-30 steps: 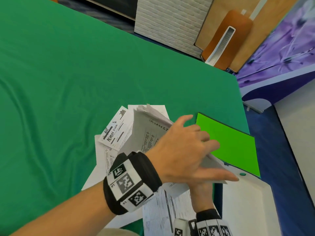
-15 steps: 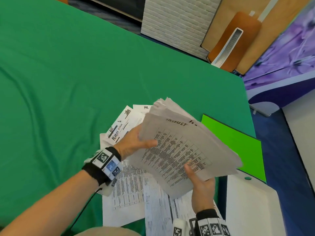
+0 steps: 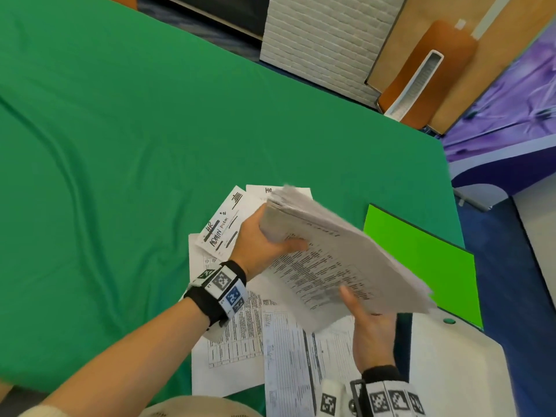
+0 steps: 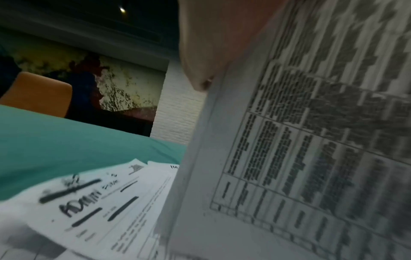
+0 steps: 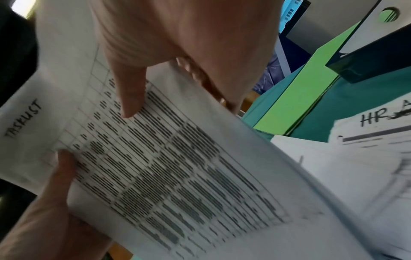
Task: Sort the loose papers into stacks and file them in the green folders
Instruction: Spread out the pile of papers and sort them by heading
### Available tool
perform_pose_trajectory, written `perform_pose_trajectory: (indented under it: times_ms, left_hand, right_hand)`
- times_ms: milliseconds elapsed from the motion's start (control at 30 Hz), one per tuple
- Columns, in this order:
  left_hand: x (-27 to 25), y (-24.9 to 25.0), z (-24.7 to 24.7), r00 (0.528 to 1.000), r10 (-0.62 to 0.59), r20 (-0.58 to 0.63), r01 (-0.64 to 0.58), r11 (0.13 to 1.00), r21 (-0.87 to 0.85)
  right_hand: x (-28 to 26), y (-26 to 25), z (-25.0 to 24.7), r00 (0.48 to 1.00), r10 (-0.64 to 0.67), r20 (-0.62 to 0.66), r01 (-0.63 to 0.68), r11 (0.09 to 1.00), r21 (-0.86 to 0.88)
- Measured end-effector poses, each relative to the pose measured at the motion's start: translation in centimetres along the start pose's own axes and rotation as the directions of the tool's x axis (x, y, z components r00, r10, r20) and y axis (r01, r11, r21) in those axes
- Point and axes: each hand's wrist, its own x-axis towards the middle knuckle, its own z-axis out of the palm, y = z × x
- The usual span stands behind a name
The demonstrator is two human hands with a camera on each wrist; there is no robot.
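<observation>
Both hands hold a thick stack of printed papers tilted above the table. My left hand grips its far left corner, thumb on top. My right hand grips the near edge, thumb pressed on the top sheet, a table headed "TASKLIST". The same sheet fills the left wrist view. Loose sheets lie under the stack, one marked "HR ADMIN". A bright green folder lies flat to the right, also visible in the right wrist view.
A green cloth covers the table. A white binder lies at the near right corner beside the folder. Beyond the far edge stand a white brick panel and an orange chair. Blue floor drops off at right.
A second ago my left hand lay over the stack; it has shifted to the stack's far left corner. The stack now tilts higher, its printed top sheet showing.
</observation>
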Motion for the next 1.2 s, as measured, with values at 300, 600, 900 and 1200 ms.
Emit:
perform_pose_trajectory:
  times_ms: [300, 600, 900, 1200]
  left_hand:
    - [-0.3, -0.6, 0.9, 0.997, 0.014, -0.071, -0.013, 1.000, 0.004]
    - [-0.1, -2.7, -0.3, 0.995, -0.085, 0.058, 0.066, 0.956, 0.284]
    - [-0.3, -5.0, -7.2, 0.937, -0.349, -0.024, 0.348, 0.922, 0.168]
    - [-1.4, -5.5, -17.7, 0.819, -0.448, -0.357, 0.452, 0.889, -0.079]
  right_hand:
    - [0.8, 0.0, 0.9, 0.998, -0.051, -0.037, 0.049, 0.996, -0.069]
    - [2.8, 0.3, 2.0, 0.998, -0.034, -0.048, 0.021, 0.968, -0.252]
    - [7.5, 3.3, 5.2, 0.930, 0.260, 0.259, -0.048, 0.786, -0.617]
    - [15.2, 5.6, 7.0, 0.858, 0.414, 0.305, 0.192, 0.292, -0.937]
